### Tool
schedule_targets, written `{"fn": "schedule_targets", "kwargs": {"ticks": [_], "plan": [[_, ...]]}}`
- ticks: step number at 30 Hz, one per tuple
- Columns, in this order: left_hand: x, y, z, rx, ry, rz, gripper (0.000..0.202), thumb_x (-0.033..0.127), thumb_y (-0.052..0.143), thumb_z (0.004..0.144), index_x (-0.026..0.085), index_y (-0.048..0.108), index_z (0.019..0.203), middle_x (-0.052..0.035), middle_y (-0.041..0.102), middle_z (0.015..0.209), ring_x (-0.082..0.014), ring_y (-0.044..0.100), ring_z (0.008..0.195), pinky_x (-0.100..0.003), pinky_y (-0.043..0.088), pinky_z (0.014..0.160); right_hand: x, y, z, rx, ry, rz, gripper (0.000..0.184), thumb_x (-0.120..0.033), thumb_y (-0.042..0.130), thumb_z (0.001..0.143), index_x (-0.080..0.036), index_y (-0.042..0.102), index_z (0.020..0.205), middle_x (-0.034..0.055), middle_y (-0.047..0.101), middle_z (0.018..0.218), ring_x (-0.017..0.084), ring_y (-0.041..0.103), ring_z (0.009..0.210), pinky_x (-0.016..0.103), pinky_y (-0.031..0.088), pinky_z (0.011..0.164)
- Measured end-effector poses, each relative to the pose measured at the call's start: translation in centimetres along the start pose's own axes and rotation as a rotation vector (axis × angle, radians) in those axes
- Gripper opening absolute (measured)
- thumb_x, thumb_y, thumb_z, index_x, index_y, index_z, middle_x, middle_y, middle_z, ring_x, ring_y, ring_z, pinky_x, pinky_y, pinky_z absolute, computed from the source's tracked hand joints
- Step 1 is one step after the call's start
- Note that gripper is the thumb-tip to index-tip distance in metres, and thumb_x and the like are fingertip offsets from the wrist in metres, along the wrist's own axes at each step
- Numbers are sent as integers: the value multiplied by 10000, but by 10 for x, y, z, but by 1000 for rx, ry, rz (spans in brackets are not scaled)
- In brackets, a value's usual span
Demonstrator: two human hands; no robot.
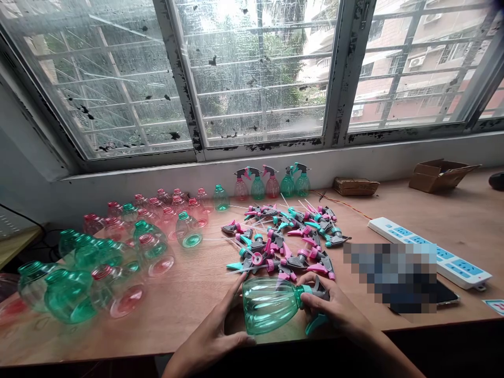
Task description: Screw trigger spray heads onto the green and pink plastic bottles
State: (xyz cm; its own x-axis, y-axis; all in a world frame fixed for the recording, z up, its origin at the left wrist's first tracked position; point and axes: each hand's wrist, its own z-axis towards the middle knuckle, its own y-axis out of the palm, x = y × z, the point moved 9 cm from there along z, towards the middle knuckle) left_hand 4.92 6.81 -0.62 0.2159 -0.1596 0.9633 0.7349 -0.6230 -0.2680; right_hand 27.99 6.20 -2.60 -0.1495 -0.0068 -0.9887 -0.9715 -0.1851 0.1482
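A green see-through spray bottle (268, 307) lies on its side at the near edge of the wooden table (189, 294). My left hand (214, 336) cups its round body from the left and below. My right hand (333, 310) is closed around the bottle's neck and the grey and teal trigger sprayer head (317, 299) fitted there. A heap of loose trigger sprayer heads (283, 236) in pink, teal and grey, with thin white tubes, lies just beyond the bottle.
Several empty green and pink bottles (118, 252) lie across the left of the table. Several bottles with sprayer heads (271, 184) stand by the window wall. A white power strip (429, 252), a phone (447, 294), a blurred patch and an open cardboard box (439, 176) are at the right.
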Motion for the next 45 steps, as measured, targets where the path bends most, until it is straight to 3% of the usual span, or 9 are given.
{"fn": "schedule_targets", "kwargs": {"ticks": [10,13,18,24,30,36,45], "plan": [[-3,3,1,-13,26,-72,1016,94,712,848,396,91,1593,-22,226,1688,-309,314,1510,-464,375,1211,-3,1,1,-1,6,12,388,-457,812,803,-177,624,994,-17,709,698,146,603,602,262,449,604],[-5,-1,1,20,45,2,931,128,655,920,404,72,1592,-12,259,1679,-282,341,1501,-443,344,1231,-2,3,0,-14,6,18,377,-445,810,810,-177,622,996,-18,711,701,138,602,596,253,449,594],[-7,-4,0,47,64,70,889,150,615,948,382,57,1599,-8,199,1698,-278,259,1534,-447,286,1254,-4,2,-1,-7,8,0,385,-453,808,808,-179,622,1005,-14,710,708,143,600,605,261,456,603],[-7,-7,-1,81,4,115,1083,68,737,789,370,88,1602,4,126,1711,-309,153,1558,-485,203,1276,-4,2,-1,-7,10,-7,396,-470,806,801,-178,622,995,-9,711,703,155,604,602,278,459,602],[-3,-7,-1,90,15,144,972,115,724,836,361,171,1596,-1,230,1689,-307,206,1547,-475,175,1284,-3,2,0,-5,12,-11,403,-486,810,790,-184,632,989,-5,719,702,156,605,598,271,460,594],[-4,-4,0,44,63,62,823,233,641,958,414,141,1586,7,279,1671,-295,345,1498,-461,318,1239,-4,4,-1,-20,16,-20,389,-473,805,802,-180,640,996,-6,714,710,157,606,609,273,462,609],[2,-6,0,78,79,122,813,198,605,967,410,126,1589,18,230,1687,-286,285,1524,-462,243,1266,-4,4,0,-35,-5,-50,351,-451,787,829,-180,656,1010,-10,710,703,155,594,613,266,431,598]]}}
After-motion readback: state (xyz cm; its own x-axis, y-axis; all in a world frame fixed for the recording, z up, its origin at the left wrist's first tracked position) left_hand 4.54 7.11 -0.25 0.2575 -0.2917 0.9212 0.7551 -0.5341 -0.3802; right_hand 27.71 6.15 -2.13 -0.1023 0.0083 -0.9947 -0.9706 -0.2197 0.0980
